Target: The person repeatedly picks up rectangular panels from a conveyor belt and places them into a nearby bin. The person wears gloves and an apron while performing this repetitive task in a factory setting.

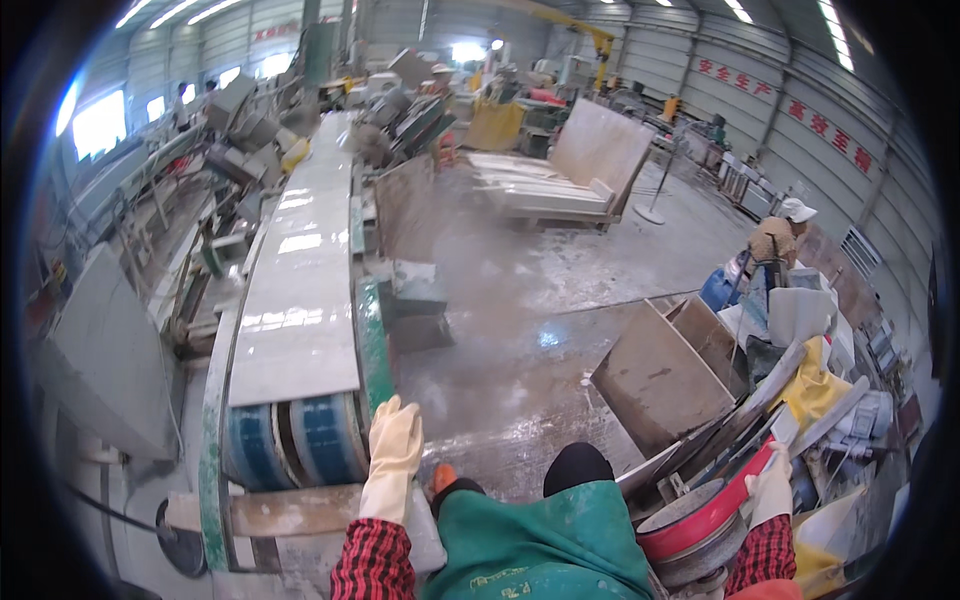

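My left hand (394, 446), in a cream rubber glove, is at the near end of the machine's green side rail (375, 345). Its fingers are bent and close together; what they hold, if anything, is hidden. Beside it a long pale stone slab (295, 325) lies on the conveyor, its near edge just above two blue rollers (330, 440). At lower right my right hand (770, 485), gloved alike, is closed at the upper end of a red band (715, 515). That band curves around a round grey, drum-like piece (680, 520).
Upright brown stone panels (665, 375) stand at right, beside a pile with yellow cloth (815, 385). A person in a white cap (780, 235) bends beyond it. Stacked slabs (540, 190) lie farther back; wet floor (520, 350) spreads between. A grey slab (110, 350) leans at left.
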{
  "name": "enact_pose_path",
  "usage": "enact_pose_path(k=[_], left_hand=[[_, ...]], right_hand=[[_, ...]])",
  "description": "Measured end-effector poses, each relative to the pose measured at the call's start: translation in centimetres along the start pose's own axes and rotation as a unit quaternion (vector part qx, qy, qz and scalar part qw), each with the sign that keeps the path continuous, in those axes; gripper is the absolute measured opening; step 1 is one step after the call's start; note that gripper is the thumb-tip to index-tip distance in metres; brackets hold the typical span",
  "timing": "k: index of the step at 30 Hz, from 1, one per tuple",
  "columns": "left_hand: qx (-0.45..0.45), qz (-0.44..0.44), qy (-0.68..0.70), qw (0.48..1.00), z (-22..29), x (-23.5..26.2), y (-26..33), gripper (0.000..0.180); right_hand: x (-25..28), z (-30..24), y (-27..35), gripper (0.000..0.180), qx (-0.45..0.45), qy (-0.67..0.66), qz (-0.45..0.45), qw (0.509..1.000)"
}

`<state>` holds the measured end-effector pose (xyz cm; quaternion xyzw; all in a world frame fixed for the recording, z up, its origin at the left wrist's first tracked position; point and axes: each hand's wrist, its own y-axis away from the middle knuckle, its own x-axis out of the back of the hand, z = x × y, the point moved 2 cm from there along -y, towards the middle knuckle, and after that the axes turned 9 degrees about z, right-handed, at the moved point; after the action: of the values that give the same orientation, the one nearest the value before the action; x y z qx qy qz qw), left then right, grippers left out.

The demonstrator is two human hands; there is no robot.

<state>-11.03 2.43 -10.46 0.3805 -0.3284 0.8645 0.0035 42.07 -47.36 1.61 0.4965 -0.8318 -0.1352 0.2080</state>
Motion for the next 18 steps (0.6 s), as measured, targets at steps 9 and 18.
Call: enact_pose_path(k=[9, 18], left_hand=[[0.177, 0.000, 0.224, 0.958, 2.5, -2.6, -1.2, 0.031], [0.446, -0.093, 0.668, 0.588, 13.3, 0.3, -4.4, 0.057]], right_hand=[[-6.8, -2.4, 2.7, 0.056, 0.178, 0.013, -0.228, 0.957], [-21.5, 2.7, 29.7, 0.076, 0.254, 0.138, -0.670, 0.684]])
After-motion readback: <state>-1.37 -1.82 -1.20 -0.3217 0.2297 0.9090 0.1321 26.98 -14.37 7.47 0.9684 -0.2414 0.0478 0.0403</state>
